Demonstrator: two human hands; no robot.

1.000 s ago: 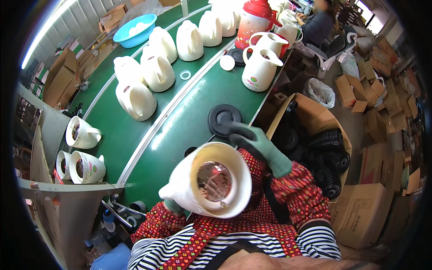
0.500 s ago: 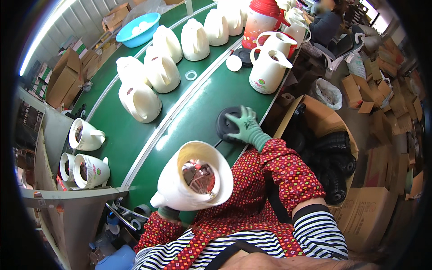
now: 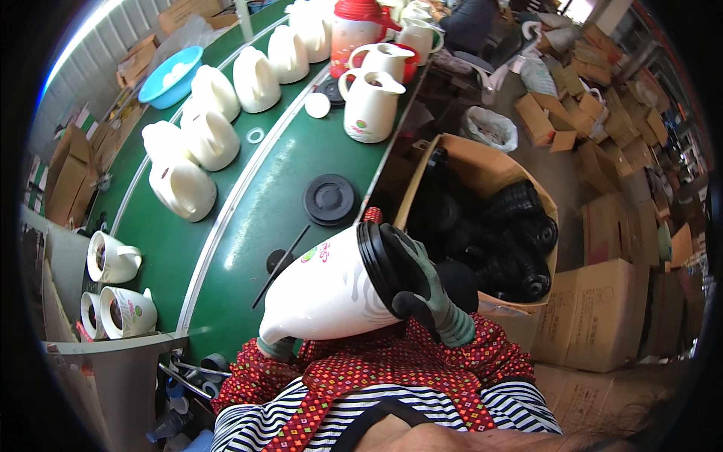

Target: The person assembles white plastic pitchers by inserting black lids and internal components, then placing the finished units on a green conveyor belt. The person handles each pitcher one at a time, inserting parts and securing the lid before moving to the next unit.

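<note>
Over near edge of green table [image 3: 233, 260], white tapered jug [image 3: 327, 290], long axis slanting, spout leftward, black ribbed round base [image 3: 374, 260] rightward, right hand [image 3: 429, 290] half-curled, gripping it, left hand [image 3: 277, 346] beneath spout, closure hidden.

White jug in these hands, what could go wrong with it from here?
The black base could end up crooked on the white jug; the right hand hides part of the fit. Held on its side, with the mostly hidden left hand near the spout, the jug might slip. It could also knock the black rod on the green table.
</note>
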